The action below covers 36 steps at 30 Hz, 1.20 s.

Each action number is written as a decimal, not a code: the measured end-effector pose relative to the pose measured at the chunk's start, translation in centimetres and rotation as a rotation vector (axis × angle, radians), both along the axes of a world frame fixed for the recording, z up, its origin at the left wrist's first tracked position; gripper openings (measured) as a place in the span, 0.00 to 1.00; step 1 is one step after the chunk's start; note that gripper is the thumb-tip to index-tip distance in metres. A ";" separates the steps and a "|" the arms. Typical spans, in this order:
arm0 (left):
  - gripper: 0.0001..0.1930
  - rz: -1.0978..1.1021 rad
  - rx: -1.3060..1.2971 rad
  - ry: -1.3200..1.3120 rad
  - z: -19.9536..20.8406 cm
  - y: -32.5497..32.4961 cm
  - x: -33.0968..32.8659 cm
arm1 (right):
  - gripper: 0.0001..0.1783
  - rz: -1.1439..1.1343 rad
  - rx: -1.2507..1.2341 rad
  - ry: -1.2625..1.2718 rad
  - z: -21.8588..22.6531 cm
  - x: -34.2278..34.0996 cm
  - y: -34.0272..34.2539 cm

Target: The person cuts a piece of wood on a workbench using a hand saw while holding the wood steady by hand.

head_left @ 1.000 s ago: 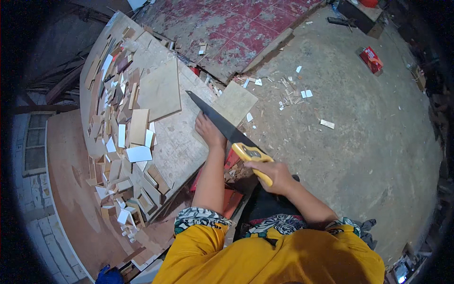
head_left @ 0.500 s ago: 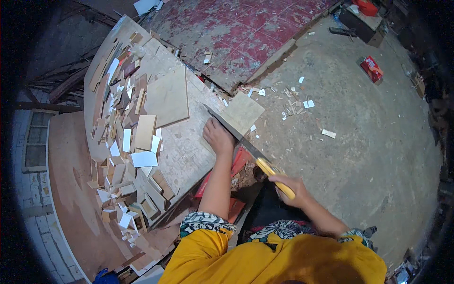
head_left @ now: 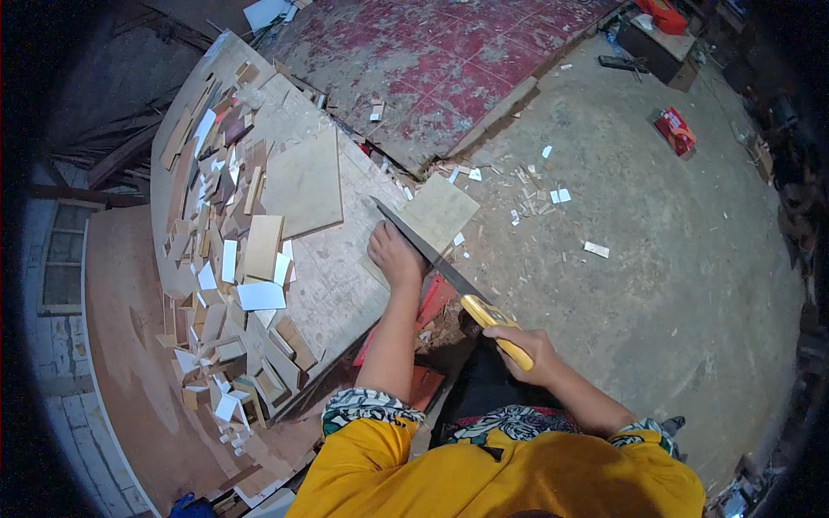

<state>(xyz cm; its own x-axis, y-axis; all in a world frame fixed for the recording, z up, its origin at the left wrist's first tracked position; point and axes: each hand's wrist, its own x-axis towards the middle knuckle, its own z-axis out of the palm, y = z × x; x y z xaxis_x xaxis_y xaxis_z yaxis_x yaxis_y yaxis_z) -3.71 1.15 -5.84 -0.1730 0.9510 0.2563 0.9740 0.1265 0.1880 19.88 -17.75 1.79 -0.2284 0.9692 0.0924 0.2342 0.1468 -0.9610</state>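
Note:
My right hand [head_left: 528,352] is wrapped around the yellow handle of a hand saw [head_left: 490,319]. The saw's long dark blade slants up and left, lying across a light wooden board [head_left: 442,210] at the edge of the worktable [head_left: 332,285]. Close beside the blade, my left hand [head_left: 397,253] presses down on the board with its fingers bent together, hiding part of it. The larger square of the board juts past the table edge, over the floor. Where the blade meets the wood, my left hand partly blocks the view.
Many wood offcuts [head_left: 263,246] and white-faced pieces cover the table's left side, beside a larger flat panel [head_left: 304,186]. Scraps and chips [head_left: 535,194] litter the concrete floor [head_left: 656,216]. A red packet [head_left: 675,131] lies at the far right, near a dark box [head_left: 654,47].
The saw and my right hand have shifted slightly down and back toward me along the blade's line. My left hand stays in nearly the same place on the board.

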 end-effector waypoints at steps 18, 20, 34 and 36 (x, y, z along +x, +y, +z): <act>0.19 -0.002 0.077 -0.084 1.5 0.3 0.8 | 0.24 -0.033 -0.108 0.214 0.0 0.2 2.4; 0.19 0.003 0.063 -0.069 1.1 0.3 0.6 | 0.24 -0.023 -0.008 0.140 -0.6 0.4 2.3; 0.17 0.023 0.061 -0.068 1.4 0.6 0.6 | 0.26 0.022 -0.056 -0.005 0.8 -2.6 4.5; 0.17 -0.048 0.080 -0.094 1.6 0.4 0.9 | 0.25 -0.026 -0.049 0.030 1.0 -2.6 3.1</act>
